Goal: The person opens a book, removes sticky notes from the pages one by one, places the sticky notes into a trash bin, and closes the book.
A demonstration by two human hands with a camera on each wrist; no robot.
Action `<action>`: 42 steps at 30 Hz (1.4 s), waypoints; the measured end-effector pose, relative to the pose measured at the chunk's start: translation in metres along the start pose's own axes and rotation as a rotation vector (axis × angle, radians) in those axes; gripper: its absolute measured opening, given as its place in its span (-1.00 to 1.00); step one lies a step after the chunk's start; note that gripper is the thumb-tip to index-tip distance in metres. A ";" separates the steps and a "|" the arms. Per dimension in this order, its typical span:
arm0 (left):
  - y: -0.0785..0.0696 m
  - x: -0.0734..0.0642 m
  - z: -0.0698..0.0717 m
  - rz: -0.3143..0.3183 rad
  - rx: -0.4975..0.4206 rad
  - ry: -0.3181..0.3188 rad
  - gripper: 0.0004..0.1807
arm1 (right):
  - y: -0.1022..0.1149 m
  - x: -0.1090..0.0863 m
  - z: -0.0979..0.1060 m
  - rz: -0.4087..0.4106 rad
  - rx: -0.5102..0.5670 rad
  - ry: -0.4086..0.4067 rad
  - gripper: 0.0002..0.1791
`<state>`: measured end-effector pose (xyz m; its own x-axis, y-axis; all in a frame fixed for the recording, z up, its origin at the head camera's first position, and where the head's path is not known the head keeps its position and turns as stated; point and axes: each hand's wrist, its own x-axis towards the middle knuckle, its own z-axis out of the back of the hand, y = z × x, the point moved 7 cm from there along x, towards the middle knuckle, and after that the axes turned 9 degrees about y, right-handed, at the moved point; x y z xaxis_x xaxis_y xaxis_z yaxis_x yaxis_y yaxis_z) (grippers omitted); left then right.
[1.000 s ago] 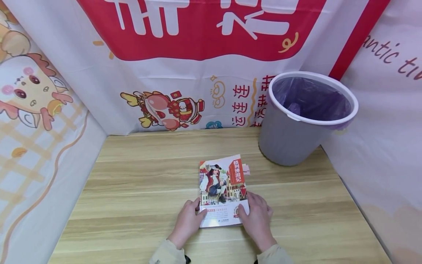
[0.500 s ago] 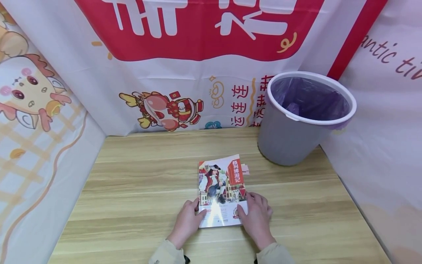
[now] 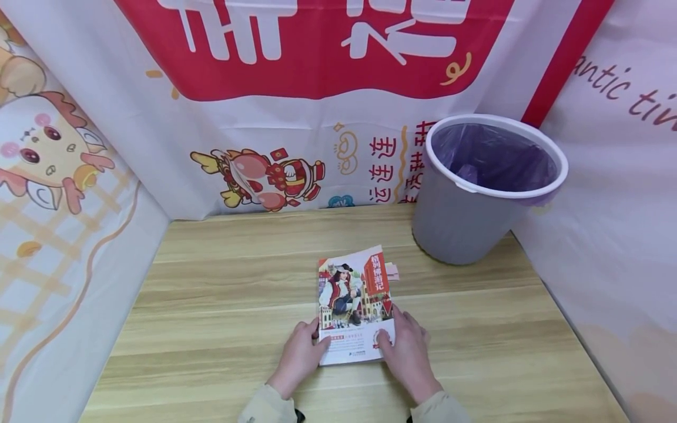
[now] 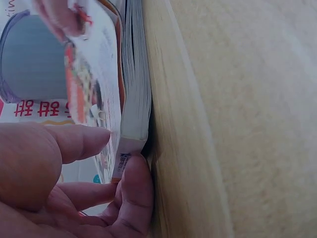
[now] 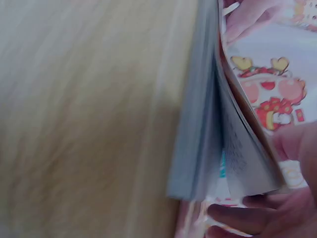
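A paperback book (image 3: 355, 311) with an illustrated cover of a seated figure in a hat lies on the wooden table. My left hand (image 3: 299, 356) grips it at the spine, thumb on the cover; in the left wrist view the fingers (image 4: 136, 193) curl against the spine. My right hand (image 3: 408, 354) holds the right edge, with the thumb on the cover's lower corner. Seen from the right wrist, the cover and some pages (image 5: 245, 144) are parted from the thicker page block (image 5: 195, 124), with the fingertips at the raised edge. Pinkish tabs (image 3: 391, 271) stick out past the book's right side.
A grey bin (image 3: 457, 220) lined with a purple bag stands at the table's back right. Printed cloth hangs behind the table (image 3: 222, 282) and along both sides.
My right hand has shifted slightly left and its fingers have drawn in at the book's edge, lifting the cover side with some pages. The left hand keeps its hold.
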<state>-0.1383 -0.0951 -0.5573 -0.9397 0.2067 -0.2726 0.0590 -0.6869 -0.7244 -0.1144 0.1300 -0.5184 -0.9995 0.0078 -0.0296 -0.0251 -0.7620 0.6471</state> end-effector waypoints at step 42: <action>-0.002 -0.002 -0.002 0.014 0.002 0.025 -0.33 | 0.027 -0.009 0.007 0.159 -0.203 -0.083 -0.27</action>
<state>-0.1362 -0.0932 -0.5568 -0.9301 0.2147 -0.2981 0.0711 -0.6910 -0.7194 -0.1059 0.1145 -0.4952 -0.9889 -0.0757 0.1275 0.1277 -0.8720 0.4725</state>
